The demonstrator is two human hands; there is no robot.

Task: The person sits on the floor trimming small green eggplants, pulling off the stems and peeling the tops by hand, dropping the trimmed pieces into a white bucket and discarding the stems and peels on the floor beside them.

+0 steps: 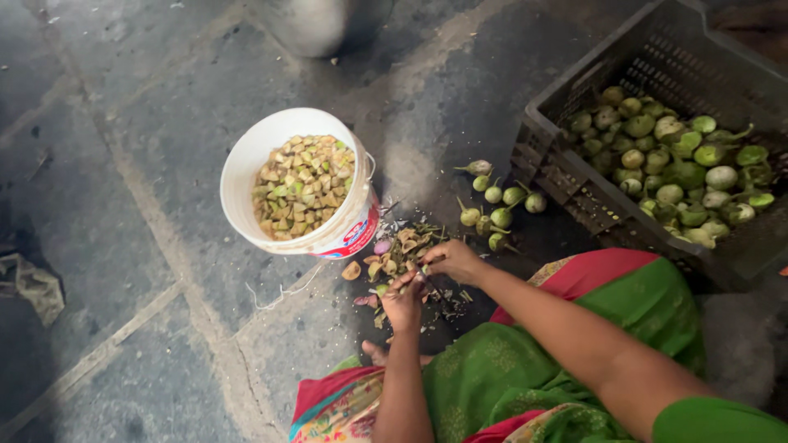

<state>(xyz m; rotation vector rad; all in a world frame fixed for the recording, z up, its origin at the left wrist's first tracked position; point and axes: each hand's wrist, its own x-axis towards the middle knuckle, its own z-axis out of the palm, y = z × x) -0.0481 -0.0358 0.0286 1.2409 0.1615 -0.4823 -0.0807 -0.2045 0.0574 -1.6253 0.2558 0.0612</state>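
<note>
Hands first: my left hand [404, 302] and right hand [454, 259] meet just below centre of the frame, both curled over a small piece of eggplant [419, 275] pinched between their fingertips, though I cannot tell exactly how the fingers close because they overlap and the piece is mostly hidden. Judging by its kind, that piece should be light, firm but easily bruised, with a smooth skin that may slip when wet; a hold near the stem end looks safest to me. Going by size around it: the stone floor [123, 205] fills the left and top of the frame, grey and cracked. A dark crate [574, 98] sits at the upper right, its wall just beside my right forearm, with many round green eggplants [673, 164] lying inside. A white bucket [246, 164] stands at centre left, nearly full of cut chunks [304, 184]. My green and red garment [533, 361] covers the lower right. A loose cluster of whole fruits [501, 205] with stalks lies on the floor between bucket and crate, just above my right hand. A heap of scraps [394, 250], caps and peel, touches the floor right under the hands, beside the bucket's base. A crumpled rag [33, 283] lies at the far left, well apart. Between hands and bucket, only the scraps lie in the path.
</note>
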